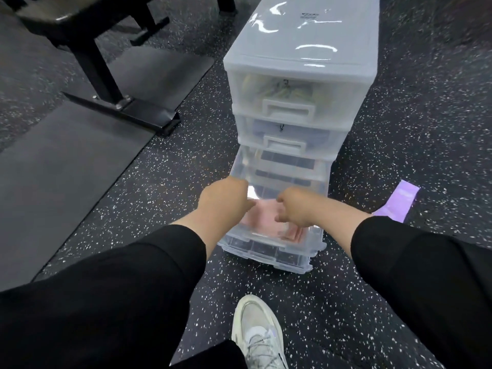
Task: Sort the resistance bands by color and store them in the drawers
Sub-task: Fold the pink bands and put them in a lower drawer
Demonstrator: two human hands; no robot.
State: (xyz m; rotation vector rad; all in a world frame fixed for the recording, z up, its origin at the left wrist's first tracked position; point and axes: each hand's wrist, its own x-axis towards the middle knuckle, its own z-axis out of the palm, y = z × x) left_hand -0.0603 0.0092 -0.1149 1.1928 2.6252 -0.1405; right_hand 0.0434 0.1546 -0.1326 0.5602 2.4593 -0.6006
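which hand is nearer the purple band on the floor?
Right. The right hand is in the open drawer, with the purple band further to its right; the left hand sits at the drawer's far-left side.

I can read very little from here. The top drawer front [287, 94] of the translucent white plastic drawer unit [306, 57] carries a small dark handwritten mark that looks like a "3". The second drawer front [290, 130] has a similar dark scribble I cannot make out. A small dark print on the unit's glossy top is too blurred to read.
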